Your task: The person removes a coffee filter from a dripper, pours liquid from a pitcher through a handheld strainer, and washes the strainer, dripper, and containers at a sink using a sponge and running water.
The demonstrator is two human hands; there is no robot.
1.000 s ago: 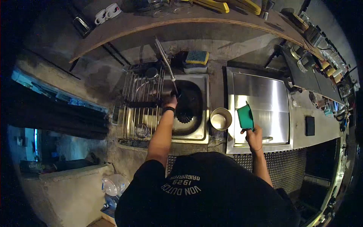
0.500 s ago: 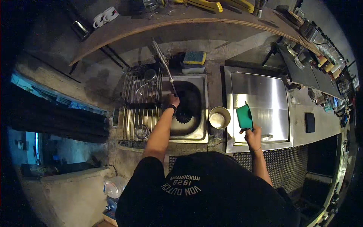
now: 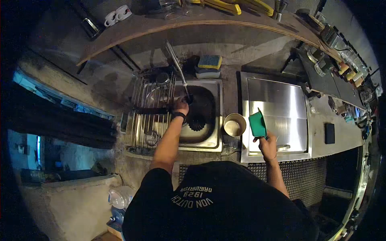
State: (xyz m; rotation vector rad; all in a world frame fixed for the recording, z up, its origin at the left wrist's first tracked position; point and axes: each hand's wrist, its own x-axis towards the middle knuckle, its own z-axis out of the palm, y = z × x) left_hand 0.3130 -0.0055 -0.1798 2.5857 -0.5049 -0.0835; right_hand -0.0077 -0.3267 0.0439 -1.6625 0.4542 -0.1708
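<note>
My left hand (image 3: 181, 105) is closed at the lower end of the faucet (image 3: 177, 64), above the left side of the steel sink (image 3: 218, 120); its fingers are partly hidden. A dark fluted object (image 3: 196, 123) lies in the basin. My right hand (image 3: 268, 146) grips the handle of a green cup-like scoop (image 3: 257, 124), held tilted over the left part of the steel lid (image 3: 277, 100). Between the sink and the lid stands a round metal pot (image 3: 234, 125).
A wire rack (image 3: 138, 116) covers the sink's left side, with glassware on it. Behind the sink sits a sponge (image 3: 210, 62) on a container. A wooden shelf (image 3: 193, 26) spans the wall above. A dark square object (image 3: 329, 133) lies at right.
The green scoop in my right hand has shifted slightly left. My left hand has stayed around the faucet's end, with small shifts and a turn of the wrist.
</note>
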